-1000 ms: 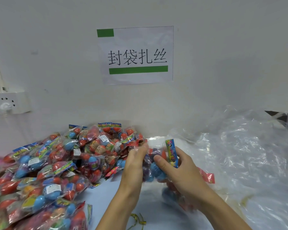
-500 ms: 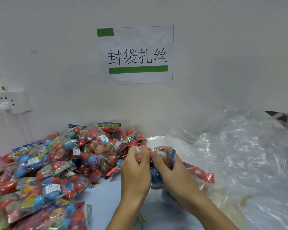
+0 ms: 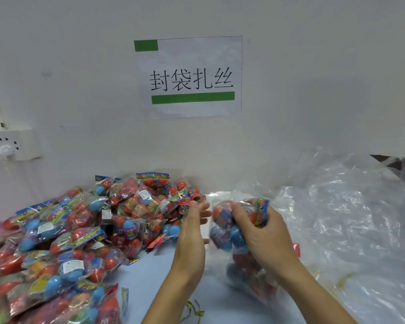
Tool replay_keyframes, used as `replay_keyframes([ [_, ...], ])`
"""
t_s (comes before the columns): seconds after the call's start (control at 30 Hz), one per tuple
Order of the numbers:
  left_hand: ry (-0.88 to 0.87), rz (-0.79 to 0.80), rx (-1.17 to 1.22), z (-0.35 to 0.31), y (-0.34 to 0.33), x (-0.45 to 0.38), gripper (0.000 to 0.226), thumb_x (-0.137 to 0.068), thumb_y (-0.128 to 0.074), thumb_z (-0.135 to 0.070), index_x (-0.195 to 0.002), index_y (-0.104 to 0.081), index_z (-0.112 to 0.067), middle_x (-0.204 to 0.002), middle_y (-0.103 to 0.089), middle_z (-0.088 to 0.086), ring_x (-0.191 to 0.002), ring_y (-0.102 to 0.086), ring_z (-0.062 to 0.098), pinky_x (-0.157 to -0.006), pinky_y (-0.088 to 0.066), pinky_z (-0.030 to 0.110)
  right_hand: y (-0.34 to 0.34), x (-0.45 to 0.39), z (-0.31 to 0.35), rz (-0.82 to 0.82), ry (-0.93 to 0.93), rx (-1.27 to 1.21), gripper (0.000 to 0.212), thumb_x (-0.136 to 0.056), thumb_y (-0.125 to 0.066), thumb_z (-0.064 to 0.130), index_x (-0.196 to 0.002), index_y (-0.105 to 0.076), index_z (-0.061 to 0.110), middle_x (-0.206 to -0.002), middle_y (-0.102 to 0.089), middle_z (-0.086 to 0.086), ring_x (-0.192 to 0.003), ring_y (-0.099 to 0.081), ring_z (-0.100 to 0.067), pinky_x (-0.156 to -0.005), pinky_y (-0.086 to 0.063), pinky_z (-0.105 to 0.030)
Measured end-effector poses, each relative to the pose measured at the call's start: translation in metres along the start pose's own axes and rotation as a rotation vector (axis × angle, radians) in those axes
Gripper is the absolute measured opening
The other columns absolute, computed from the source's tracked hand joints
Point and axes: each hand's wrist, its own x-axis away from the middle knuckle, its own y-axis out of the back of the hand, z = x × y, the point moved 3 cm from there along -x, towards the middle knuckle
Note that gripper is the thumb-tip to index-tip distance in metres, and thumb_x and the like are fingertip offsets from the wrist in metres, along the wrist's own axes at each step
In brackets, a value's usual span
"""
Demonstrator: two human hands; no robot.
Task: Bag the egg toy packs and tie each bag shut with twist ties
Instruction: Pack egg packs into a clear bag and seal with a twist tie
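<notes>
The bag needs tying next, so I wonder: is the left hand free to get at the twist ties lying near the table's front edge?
Probably yes. The left hand is open and holds nothing, and the twist ties lie just below its forearm on bare table, nothing on top. The right hand holds the bag.

Head view, down onto table (image 3: 150, 272)

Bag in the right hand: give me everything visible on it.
The clear bag is thin, crinkled, glossy plastic, see-through, already filled with egg toy packs: red and blue eggs and a colourful header card near the top. It is held roughly upright above the pale blue table, its lower part blurred. The right hand grips its upper part, fingers curled round it. The left hand is open beside it; contact cannot be told. No twist tie shows on its neck.
</notes>
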Motion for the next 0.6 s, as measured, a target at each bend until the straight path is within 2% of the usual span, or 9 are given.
replay_keyframes([
  [0.1, 0.023, -0.038, -0.228, 0.007, 0.008, -0.005, 0.033, -0.105, -0.040, -0.038, -0.130, -0.055, -0.025, -0.133, -0.058, -0.004, -0.120, -0.053, 0.009, -0.106, -0.045, 0.039, 0.014, -0.008, 0.002, -0.109, -0.070, -0.070, 0.064, -0.063, -0.062, 0.072, -0.083, -0.074, 0.012, -0.073, -0.076, 0.000, -0.063, -0.071, -0.010, -0.048, -0.051, -0.021],
  [0.17, 0.070, 0.044, -0.414, 0.020, 0.008, -0.007, 0.044, -0.102, -0.052, -0.030, -0.144, -0.044, -0.022, -0.139, -0.053, -0.006, -0.122, -0.049, 0.007, -0.106, -0.041, 0.029, 0.019, -0.012, 0.004, -0.129, -0.124, -0.193, 0.061, -0.059, -0.065, 0.073, -0.075, -0.076, 0.015, -0.069, -0.074, -0.005, -0.057, -0.067, -0.016, -0.044, -0.048, -0.028],
  [0.2, 0.094, 0.091, -0.470, 0.026, 0.006, -0.006, 0.053, -0.098, -0.059, -0.031, -0.147, -0.040, -0.022, -0.136, -0.053, -0.007, -0.121, -0.049, 0.007, -0.102, -0.041, 0.024, 0.021, -0.013, 0.005, -0.120, -0.145, -0.269, 0.060, -0.056, -0.067, 0.072, -0.074, -0.076, 0.016, -0.073, -0.073, -0.009, -0.059, -0.065, -0.019, -0.048, -0.047, -0.030],
  [0.3, 0.136, 0.200, -0.558, 0.035, 0.001, -0.003, 0.067, -0.087, -0.072, -0.042, -0.143, -0.039, -0.026, -0.118, -0.057, -0.011, -0.105, -0.056, 0.002, -0.079, -0.046, 0.011, 0.026, -0.015, 0.010, -0.087, -0.175, -0.407, 0.055, -0.064, -0.069, 0.065, -0.083, -0.077, 0.014, -0.086, -0.072, -0.018, -0.074, -0.063, -0.030, -0.059, -0.046, -0.035],
  [0.37, 0.121, 0.218, -0.632, 0.037, 0.001, -0.003, 0.059, -0.084, -0.076, -0.039, -0.134, -0.047, -0.027, -0.101, -0.059, -0.008, -0.088, -0.057, 0.002, -0.066, -0.042, 0.010, 0.031, -0.016, 0.012, -0.071, -0.178, -0.458, 0.041, -0.076, -0.065, 0.059, -0.076, -0.079, 0.021, -0.082, -0.074, -0.010, -0.066, -0.067, -0.021, -0.050, -0.049, -0.029],
  [0.43, 0.095, 0.199, -0.640, 0.036, 0.002, -0.004, 0.039, -0.083, -0.078, -0.030, -0.116, -0.059, -0.023, -0.088, -0.060, -0.004, -0.072, -0.054, 0.005, -0.062, -0.042, 0.015, 0.034, -0.016, 0.013, -0.095, -0.185, -0.482, 0.039, -0.086, -0.062, 0.054, -0.072, -0.076, 0.021, -0.073, -0.071, -0.004, -0.055, -0.063, -0.013, -0.041, -0.045, -0.022],
  [0.5, 0.033, 0.164, -0.592, 0.027, 0.003, -0.004, 0.017, -0.084, -0.078, -0.023, -0.096, -0.066, -0.022, -0.075, -0.058, -0.005, -0.062, -0.046, 0.002, -0.059, -0.040, 0.015, 0.038, -0.018, 0.013, -0.157, -0.174, -0.482, 0.038, -0.089, -0.061, 0.054, -0.077, -0.070, 0.018, -0.071, -0.068, -0.002, -0.054, -0.059, -0.012, -0.041, -0.042, -0.022],
  [0.53, -0.007, 0.136, -0.570, 0.023, 0.003, -0.004, 0.012, -0.085, -0.076, -0.018, -0.088, -0.066, -0.022, -0.069, -0.052, -0.007, -0.058, -0.043, 0.000, -0.056, -0.036, 0.012, 0.039, -0.018, 0.015, -0.193, -0.154, -0.488, 0.037, -0.088, -0.061, 0.054, -0.081, -0.068, 0.018, -0.072, -0.069, -0.002, -0.056, -0.059, -0.011, -0.043, -0.042, -0.024],
  [0.6, -0.080, 0.060, -0.543, 0.014, 0.006, -0.005, 0.020, -0.087, -0.071, -0.004, -0.078, -0.065, -0.021, -0.065, -0.048, -0.009, -0.056, -0.043, -0.001, -0.056, -0.036, 0.011, 0.044, -0.019, 0.016, -0.284, -0.097, -0.495, 0.038, -0.084, -0.062, 0.056, -0.085, -0.066, 0.018, -0.074, -0.069, 0.000, -0.058, -0.060, -0.010, -0.044, -0.042, -0.024],
])
